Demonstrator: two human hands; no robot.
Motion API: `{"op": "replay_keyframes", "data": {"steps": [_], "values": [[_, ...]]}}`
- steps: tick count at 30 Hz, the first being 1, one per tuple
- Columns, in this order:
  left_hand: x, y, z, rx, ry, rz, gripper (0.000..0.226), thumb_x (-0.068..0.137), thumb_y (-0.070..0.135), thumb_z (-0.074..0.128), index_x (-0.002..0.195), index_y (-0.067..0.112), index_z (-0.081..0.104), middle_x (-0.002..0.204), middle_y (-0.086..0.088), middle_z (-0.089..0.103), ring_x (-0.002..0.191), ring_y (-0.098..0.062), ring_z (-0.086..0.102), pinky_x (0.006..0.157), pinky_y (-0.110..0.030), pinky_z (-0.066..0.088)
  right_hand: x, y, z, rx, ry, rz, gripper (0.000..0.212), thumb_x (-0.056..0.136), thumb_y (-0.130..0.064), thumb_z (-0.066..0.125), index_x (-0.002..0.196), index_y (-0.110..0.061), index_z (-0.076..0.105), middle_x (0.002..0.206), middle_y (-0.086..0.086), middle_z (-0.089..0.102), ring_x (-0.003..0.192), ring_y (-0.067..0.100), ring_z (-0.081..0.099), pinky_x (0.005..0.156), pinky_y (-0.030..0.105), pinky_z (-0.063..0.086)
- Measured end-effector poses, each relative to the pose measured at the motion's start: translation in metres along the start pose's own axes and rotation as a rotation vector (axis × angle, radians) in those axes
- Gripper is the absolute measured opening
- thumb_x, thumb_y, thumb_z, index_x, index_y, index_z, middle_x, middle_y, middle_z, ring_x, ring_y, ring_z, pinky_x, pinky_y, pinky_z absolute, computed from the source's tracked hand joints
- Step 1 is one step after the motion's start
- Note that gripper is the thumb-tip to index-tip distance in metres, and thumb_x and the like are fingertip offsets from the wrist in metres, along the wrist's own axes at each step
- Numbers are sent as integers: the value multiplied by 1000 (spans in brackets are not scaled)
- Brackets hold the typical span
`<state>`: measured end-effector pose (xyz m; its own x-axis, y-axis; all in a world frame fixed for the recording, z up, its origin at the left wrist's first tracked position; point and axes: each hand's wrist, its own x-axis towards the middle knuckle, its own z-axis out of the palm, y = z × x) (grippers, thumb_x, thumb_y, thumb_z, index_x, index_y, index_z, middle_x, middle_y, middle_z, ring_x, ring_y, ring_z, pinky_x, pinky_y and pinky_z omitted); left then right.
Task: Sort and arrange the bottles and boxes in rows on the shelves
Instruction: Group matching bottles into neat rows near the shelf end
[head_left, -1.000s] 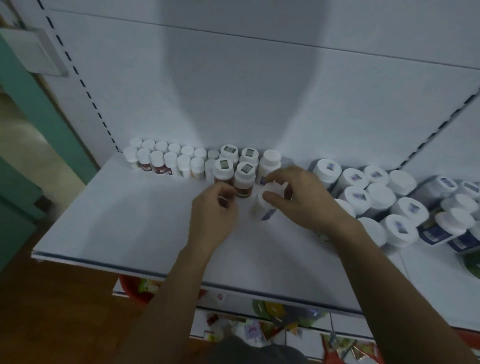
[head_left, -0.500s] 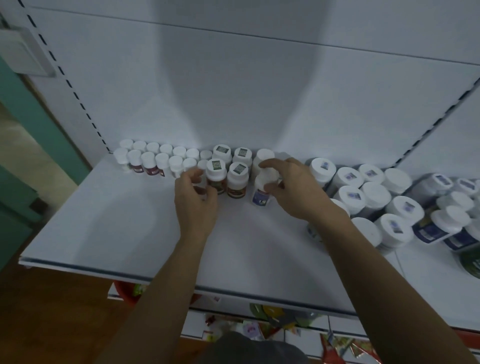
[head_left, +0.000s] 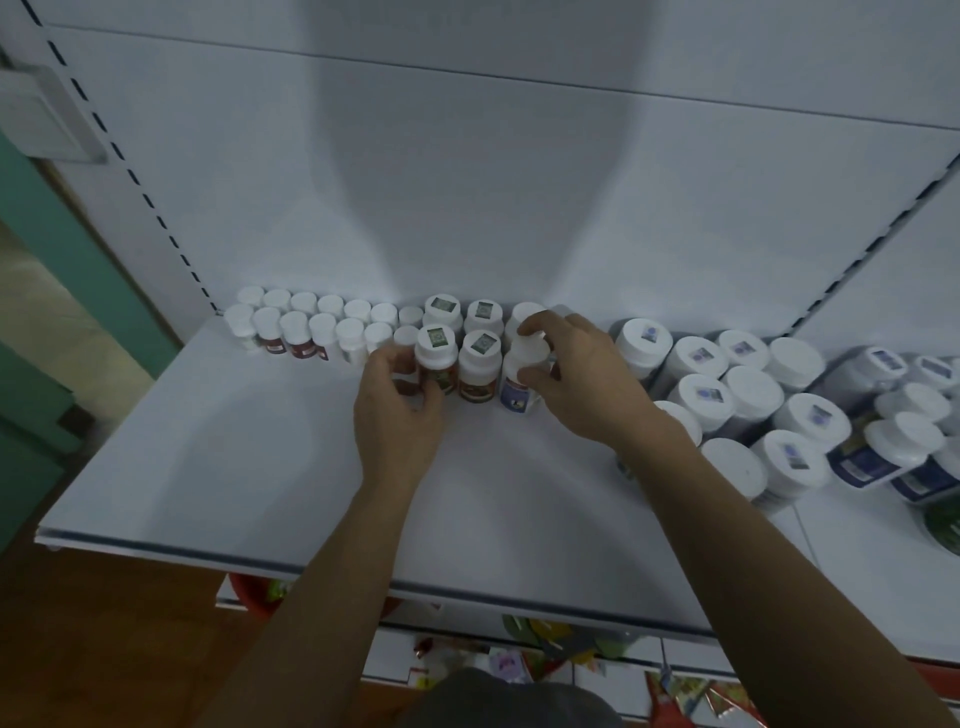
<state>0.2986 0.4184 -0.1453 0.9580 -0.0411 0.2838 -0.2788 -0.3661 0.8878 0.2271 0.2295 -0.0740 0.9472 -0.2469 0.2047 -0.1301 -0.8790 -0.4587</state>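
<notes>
At the back of the white shelf (head_left: 260, 467), front row, mid-span. Right hand (head_left: 587, 379) is curled round the purple-label bottle (head_left: 519, 387), thumb low on its body and fingers over the cap. The bottle stands upright, just beside the brown-label bottle (head_left: 479, 366). Left hand (head_left: 397, 415) is curled against the red-label bottle (head_left: 437, 353), thumb at its front. Step in hand, by my reading: seating the purple one as next in the front row. Next move calls for nudging it flush to its neighbour and releasing without tipping it, then drawing from the loose large bottles (head_left: 753, 395) at right.
</notes>
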Motion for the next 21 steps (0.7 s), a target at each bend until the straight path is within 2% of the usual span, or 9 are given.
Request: {"op": "replay_keyframes", "data": {"steps": [4, 9, 12, 17, 21], "values": [[0, -1, 1, 10, -3, 2, 24, 88, 21, 72, 107, 24, 58, 100, 14, 67, 88, -6, 65, 77, -40, 57, 0, 0, 2, 34, 39, 45, 45, 84, -29, 77, 124, -20, 56, 111, 9, 58, 94, 28, 58, 79, 31, 41], [0, -1, 1, 36, -19, -11, 24, 88, 24, 72, 107, 25, 57, 99, 14, 66, 89, -6, 64, 77, -37, 55, -4, -2, 2, 6, 22, 12, 42, 89, -16, 68, 130, -21, 56, 113, 8, 54, 94, 30, 60, 76, 30, 38], [-1, 0, 0, 44, -32, -7, 27, 87, 23, 72, 110, 25, 57, 103, 13, 66, 91, -8, 64, 77, -34, 53, -5, -1, -1, 2, -14, 6, 44, 89, -10, 65, 131, -24, 57, 108, 1, 49, 96, 27, 57, 76, 28, 36], [-2, 0, 1, 58, -48, -20, 35, 84, 22, 74, 114, 25, 56, 107, 11, 66, 93, -12, 65, 79, -37, 55, -5, -2, 0, 27, -12, -17, 48, 87, -3, 62, 130, -24, 59, 115, 7, 55, 100, 30, 60, 83, 37, 49], [-1, 0, 1, 57, -41, -40, 38, 81, 21, 75, 113, 25, 56, 106, 10, 67, 94, -14, 66, 81, -42, 56, -6, 0, 3, 54, 25, -17, 47, 87, -4, 64, 129, -23, 57, 116, 8, 58, 98, 29, 61, 84, 39, 50]]}}
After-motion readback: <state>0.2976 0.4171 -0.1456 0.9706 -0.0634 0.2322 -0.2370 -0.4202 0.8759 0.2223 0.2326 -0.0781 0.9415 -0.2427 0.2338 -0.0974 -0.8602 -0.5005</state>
